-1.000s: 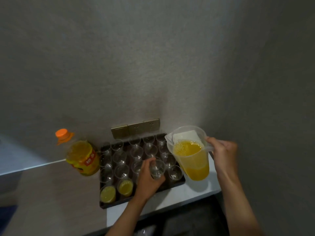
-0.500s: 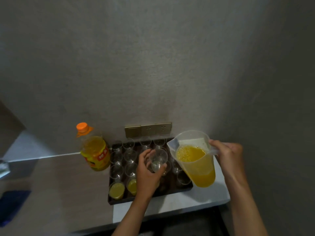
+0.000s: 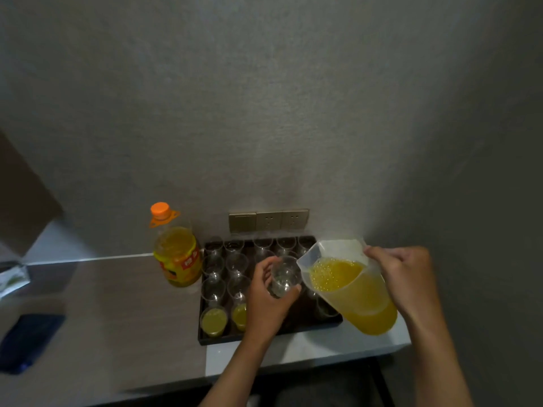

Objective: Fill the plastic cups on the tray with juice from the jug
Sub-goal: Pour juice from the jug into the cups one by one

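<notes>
Juice fills the tilted jug (image 3: 357, 292), gripped at its handle by the right hand (image 3: 401, 277), spout leaning toward the empty cup (image 3: 284, 278) that the left hand (image 3: 269, 301) grasps above the tray (image 3: 264, 336). Left of that hand, two filled cups (image 3: 214, 321) sit in the tray's near row, empty cups (image 3: 236, 262) beyond. Farther left stands a juice bottle (image 3: 175, 254).

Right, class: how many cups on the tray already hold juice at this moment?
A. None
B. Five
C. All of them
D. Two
D: only two cups at the near left corner of the tray show yellow juice; the other visible cups look clear and empty, as does the cup held up in the left hand.
</notes>
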`<state>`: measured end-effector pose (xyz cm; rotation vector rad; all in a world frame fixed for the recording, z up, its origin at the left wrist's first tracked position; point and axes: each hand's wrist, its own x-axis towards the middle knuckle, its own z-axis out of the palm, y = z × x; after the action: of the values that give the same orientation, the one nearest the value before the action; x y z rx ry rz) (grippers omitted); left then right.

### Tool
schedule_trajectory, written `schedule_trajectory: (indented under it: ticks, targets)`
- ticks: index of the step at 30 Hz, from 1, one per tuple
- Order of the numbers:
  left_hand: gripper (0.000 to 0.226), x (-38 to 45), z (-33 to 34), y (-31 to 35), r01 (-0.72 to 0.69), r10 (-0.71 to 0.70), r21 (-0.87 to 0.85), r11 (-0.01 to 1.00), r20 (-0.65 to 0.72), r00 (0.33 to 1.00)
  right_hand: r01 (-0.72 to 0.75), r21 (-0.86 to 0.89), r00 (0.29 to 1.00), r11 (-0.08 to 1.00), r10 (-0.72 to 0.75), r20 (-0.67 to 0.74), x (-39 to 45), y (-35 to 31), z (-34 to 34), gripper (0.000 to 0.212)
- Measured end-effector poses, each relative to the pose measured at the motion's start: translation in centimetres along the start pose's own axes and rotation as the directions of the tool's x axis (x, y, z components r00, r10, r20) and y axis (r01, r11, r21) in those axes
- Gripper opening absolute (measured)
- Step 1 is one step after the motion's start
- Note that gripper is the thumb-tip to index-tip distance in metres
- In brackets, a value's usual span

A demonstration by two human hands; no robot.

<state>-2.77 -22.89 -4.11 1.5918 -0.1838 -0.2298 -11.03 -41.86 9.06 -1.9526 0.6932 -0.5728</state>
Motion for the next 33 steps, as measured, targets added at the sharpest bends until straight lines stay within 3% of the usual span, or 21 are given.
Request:
schedule_trajectory:
  ticks: [13,21,27,33]
  targets:
    - [0.069,-0.7,-1.0,0.0,-0.013,0.011,0.043,0.999,0.044,0.999,-0.035,-0.196,0.999,0.980,0.033,-0.010,-1.0,-0.5,0.8,0.063]
    - [0.069,-0.8,-1.2,-0.3,0.004,-0.005,0.010,1.000,0.072,0.997,-0.026,-0.253,1.000,0.967,0.022,-0.019,-1.0,-0.4,1.1,0.046]
    - [0.067,-0.7,-1.1,-0.7,0.010,-0.010,0.008,1.000,0.089,0.996,-0.040,-0.273,0.999,0.961,0.040,-0.007,-0.9,-0.3,1.0,0.065]
    - [0.068,-0.6,-0.7,-1.3,0.038,-0.041,0.030,0.999,0.084,0.996,-0.039,-0.308,0.999,0.951,0.037,-0.014,-0.9,-0.6,0.9,0.059]
